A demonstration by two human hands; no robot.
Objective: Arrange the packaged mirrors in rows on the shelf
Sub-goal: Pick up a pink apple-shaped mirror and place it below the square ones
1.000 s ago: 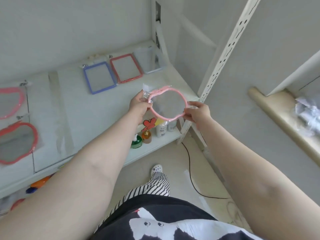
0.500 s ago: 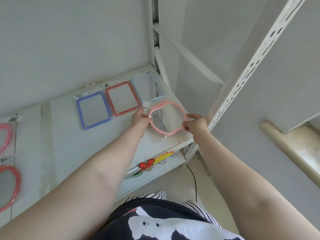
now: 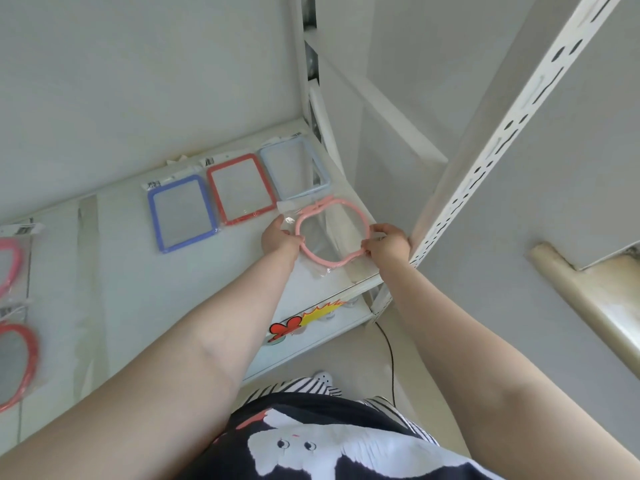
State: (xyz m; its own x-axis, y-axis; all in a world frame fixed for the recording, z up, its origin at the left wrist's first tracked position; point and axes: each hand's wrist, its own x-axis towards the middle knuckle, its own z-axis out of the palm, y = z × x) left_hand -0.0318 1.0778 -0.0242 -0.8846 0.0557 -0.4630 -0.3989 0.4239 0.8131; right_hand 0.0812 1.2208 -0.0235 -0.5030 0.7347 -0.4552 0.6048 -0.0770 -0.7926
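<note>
Pink mirror (image 3: 332,233) beside pale-blue mirror (image 3: 294,168), upright (image 3: 485,161)

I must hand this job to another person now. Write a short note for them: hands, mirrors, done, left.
Left hand and right hand grip the pink mirror by its sides, low over the shelf near the front right corner.
Done: blue mirror, red mirror and pale blue mirror lie in a back row.
Left: set the pink one down and let go.
</note>
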